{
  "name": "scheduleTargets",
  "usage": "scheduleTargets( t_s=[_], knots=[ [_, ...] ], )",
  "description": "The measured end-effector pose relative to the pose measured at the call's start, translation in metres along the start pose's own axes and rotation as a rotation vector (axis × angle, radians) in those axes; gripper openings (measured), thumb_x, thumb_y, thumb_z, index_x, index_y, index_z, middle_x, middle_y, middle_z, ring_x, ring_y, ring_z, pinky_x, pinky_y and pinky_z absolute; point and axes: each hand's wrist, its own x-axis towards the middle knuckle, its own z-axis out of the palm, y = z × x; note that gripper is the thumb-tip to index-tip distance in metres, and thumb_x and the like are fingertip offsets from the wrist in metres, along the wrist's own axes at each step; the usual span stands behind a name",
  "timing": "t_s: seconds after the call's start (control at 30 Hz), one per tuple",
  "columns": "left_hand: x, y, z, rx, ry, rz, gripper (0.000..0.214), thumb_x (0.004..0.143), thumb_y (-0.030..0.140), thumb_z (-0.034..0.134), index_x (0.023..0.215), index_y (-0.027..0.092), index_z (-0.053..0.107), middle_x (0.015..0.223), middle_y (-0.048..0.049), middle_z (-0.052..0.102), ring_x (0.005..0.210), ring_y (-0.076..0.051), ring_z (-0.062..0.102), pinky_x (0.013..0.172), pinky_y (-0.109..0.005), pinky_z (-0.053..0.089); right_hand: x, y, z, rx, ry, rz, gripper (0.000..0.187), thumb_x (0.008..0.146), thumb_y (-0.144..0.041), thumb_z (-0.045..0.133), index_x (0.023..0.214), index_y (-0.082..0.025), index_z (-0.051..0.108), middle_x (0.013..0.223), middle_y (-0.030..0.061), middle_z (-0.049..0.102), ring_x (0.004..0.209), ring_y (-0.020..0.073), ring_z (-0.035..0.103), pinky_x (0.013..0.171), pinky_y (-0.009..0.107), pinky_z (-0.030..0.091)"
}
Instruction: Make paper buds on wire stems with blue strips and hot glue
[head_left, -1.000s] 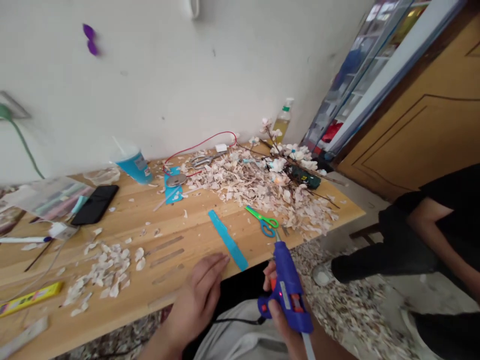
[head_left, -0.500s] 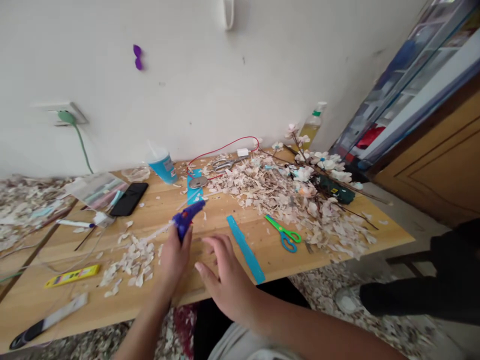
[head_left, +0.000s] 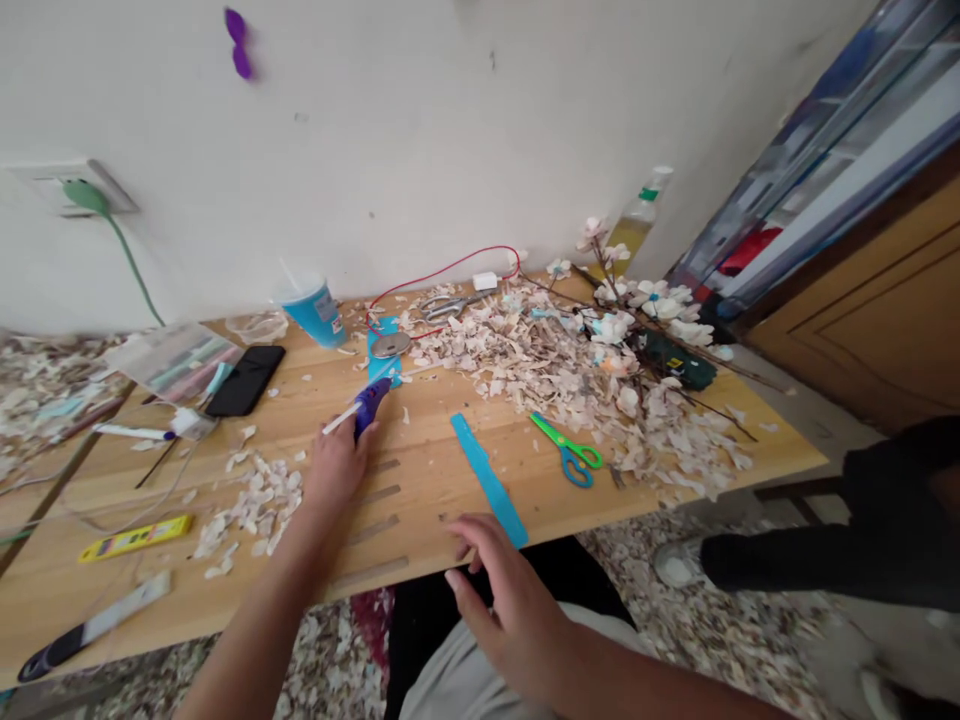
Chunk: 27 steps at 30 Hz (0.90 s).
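My left hand [head_left: 343,465] is wrapped round a purple-blue hot glue gun [head_left: 369,404], low over the wooden table [head_left: 420,460]. A white glue stick [head_left: 340,418] pokes out of its back end, and its front points toward a blue strip with a round metal disc [head_left: 391,345] on it. At the table's front edge my right hand [head_left: 510,600] hangs with fingers bent and apart, holding nothing. Just beyond it lies a long blue strip [head_left: 487,480]. Green-and-blue scissors [head_left: 568,452] rest to the right of that strip.
A heap of pale petal-like flakes [head_left: 525,350] covers the right side, with flowered branches [head_left: 652,305] and a bottle [head_left: 634,230] behind. A blue cup [head_left: 315,315], a phone [head_left: 247,380], a yellow box-like tool [head_left: 135,538] and a putty-knife-like tool [head_left: 94,627] lie left. A person's leg [head_left: 787,570] is at right.
My left hand has carried the glue gun forward and down toward the blue strip with the disc. My right hand has drawn back toward me and to the right. The view has shifted slightly.
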Motion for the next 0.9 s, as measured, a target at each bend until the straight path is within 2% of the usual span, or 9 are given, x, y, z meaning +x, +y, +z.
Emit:
scheduleTargets(
  t_s=[0.13,0.33,0.43,0.53,0.63,0.77,0.9],
  knots=[
    [-0.008,-0.022,-0.026,-0.112,-0.012,-0.018,0.045,0.095,0.045,0.037,0.106,0.015,0.070,0.107,-0.0131,0.069,0.100,-0.028,0.064,0.089,-0.039,0.049,-0.007,0.009,-0.012,0.061,0.089,0.020,0.038,0.096,-0.015,0.047,0.132,-0.027,0.043,0.116,0.0060,0.058,0.095,0.0163,0.060,0.088,0.032,0.053],
    [-0.039,-0.073,-0.078,0.064,-0.015,-0.301,0.043,0.091,0.046,0.043,0.109,0.017,0.069,0.098,-0.0065,0.067,0.081,-0.020,0.062,0.077,-0.031,0.046,-0.015,0.018,-0.040,0.070,0.180,0.056,0.028,0.099,-0.018,0.046,0.125,-0.027,0.050,0.111,0.0043,0.060,0.095,0.0153,0.059,0.084,0.028,0.051],
    [-0.057,-0.091,-0.086,0.113,-0.086,-0.401,0.043,0.090,0.047,0.042,0.107,0.018,0.068,0.096,-0.0061,0.066,0.076,-0.019,0.061,0.070,-0.029,0.043,-0.017,0.022,-0.047,0.053,0.173,0.062,0.024,0.099,-0.019,0.046,0.121,-0.027,0.053,0.106,0.0029,0.062,0.094,0.0149,0.060,0.083,0.026,0.050],
    [-0.063,-0.102,-0.082,0.141,-0.109,-0.497,0.049,0.089,0.052,0.040,0.107,0.017,0.068,0.098,-0.0089,0.066,0.073,-0.021,0.060,0.065,-0.030,0.041,-0.017,0.024,-0.050,0.032,0.161,0.071,0.020,0.099,-0.019,0.046,0.116,-0.026,0.056,0.102,0.0021,0.064,0.091,0.0145,0.061,0.081,0.025,0.050],
    [-0.051,-0.106,-0.075,0.199,-0.082,-0.555,0.051,0.090,0.054,0.036,0.102,0.017,0.069,0.092,-0.0099,0.067,0.072,-0.022,0.057,0.060,-0.029,0.037,-0.016,0.025,-0.052,0.016,0.166,0.105,0.018,0.100,-0.022,0.045,0.111,-0.025,0.058,0.097,0.0017,0.064,0.087,0.0145,0.062,0.078,0.025,0.049],
    [-0.018,-0.108,-0.075,0.328,-0.033,-0.484,0.049,0.092,0.050,0.034,0.082,0.016,0.068,0.080,-0.0106,0.066,0.072,-0.023,0.055,0.058,-0.028,0.034,-0.012,0.023,-0.059,0.006,0.155,0.131,0.016,0.100,-0.024,0.046,0.104,-0.024,0.061,0.088,0.0006,0.063,0.078,0.0140,0.060,0.071,0.024,0.048],
    [0.000,-0.121,-0.087,0.387,-0.068,-0.481,0.051,0.090,0.050,0.034,0.101,0.016,0.071,0.082,-0.0112,0.067,0.069,-0.023,0.053,0.058,-0.028,0.034,-0.007,0.021,-0.065,0.011,0.156,0.139,0.017,0.100,-0.026,0.046,0.104,-0.023,0.062,0.089,0.0015,0.064,0.078,0.0143,0.060,0.071,0.025,0.047]
  ],
)
